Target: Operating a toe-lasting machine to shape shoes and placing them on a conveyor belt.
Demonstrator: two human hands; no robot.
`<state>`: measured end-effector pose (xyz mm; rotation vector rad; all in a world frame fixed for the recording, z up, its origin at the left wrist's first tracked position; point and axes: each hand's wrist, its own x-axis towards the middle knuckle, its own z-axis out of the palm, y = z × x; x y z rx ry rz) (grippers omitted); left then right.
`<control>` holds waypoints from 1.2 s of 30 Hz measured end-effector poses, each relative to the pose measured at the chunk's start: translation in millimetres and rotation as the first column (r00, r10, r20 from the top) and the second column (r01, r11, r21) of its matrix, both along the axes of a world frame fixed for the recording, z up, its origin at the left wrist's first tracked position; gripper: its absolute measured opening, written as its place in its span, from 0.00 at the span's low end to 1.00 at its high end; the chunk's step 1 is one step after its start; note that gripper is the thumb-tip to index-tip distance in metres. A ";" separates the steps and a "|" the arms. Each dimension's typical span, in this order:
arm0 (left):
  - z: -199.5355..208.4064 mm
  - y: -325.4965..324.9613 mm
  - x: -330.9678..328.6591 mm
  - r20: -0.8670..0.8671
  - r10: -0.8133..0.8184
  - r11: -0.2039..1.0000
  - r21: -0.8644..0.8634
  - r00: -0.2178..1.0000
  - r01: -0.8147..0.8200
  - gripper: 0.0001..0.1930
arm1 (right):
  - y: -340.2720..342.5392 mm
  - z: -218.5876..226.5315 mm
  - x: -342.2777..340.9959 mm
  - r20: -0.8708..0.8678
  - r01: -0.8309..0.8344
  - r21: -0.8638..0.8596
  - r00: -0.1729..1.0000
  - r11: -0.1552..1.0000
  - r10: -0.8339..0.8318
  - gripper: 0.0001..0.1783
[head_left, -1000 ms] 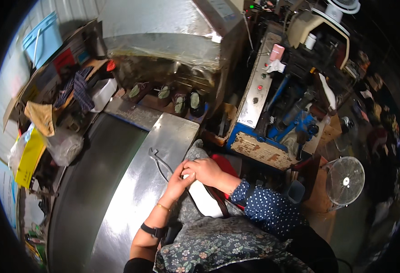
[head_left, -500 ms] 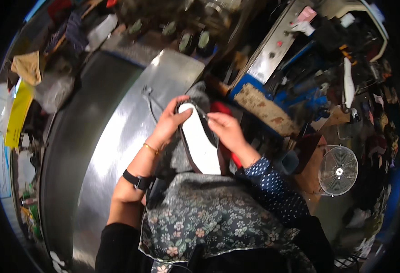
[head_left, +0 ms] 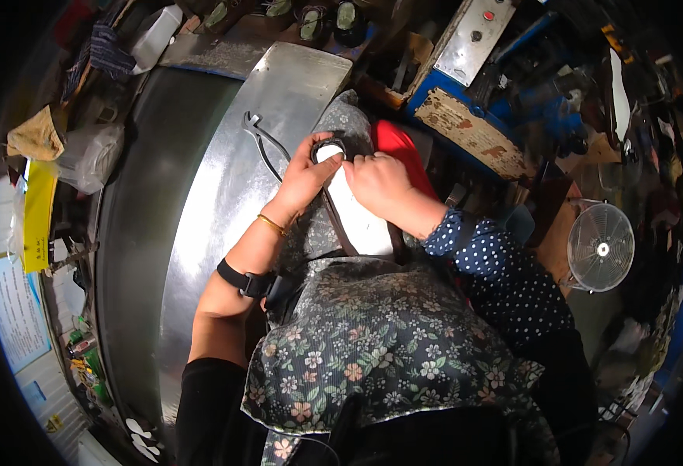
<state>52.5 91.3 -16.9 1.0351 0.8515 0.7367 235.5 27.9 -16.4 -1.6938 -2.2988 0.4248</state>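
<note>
A shoe (head_left: 363,224) with a white, foot-shaped bottom and a dark brown edge lies bottom up along my lap, its narrow end away from me. My left hand (head_left: 307,177) is closed round that far end, thumb pressed on the white surface. My right hand (head_left: 382,185) is closed against the right edge near the same end, its curled fingertips partly hidden. Left of the hands, metal pincers (head_left: 257,132) lie on the shiny metal table, handles pointing toward my left hand. Beneath the shoe are grey cloth (head_left: 343,116) and a floral apron (head_left: 357,342).
A curved metal table (head_left: 202,186) runs along my left, beside a dark belt-like surface (head_left: 143,155). Several shoes (head_left: 310,23) stand beyond it. A blue machine with a worn board (head_left: 473,132) is ahead right. Red material (head_left: 400,147) lies beside my lap; a round fan (head_left: 601,248) stands at right.
My right hand has turned and moved inward over the shoe's edge, its fingers now curled tighter. Both hands and the shoe's far end sit slightly higher in view, as the whole view has shifted.
</note>
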 end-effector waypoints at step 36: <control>19.7 -99.0 -108.0 0.018 0.412 0.838 -0.400 0.911 -0.371 0.25 | 29.9 70.0 153.7 -0.536 0.014 -0.067 0.843 0.998 -0.048 0.20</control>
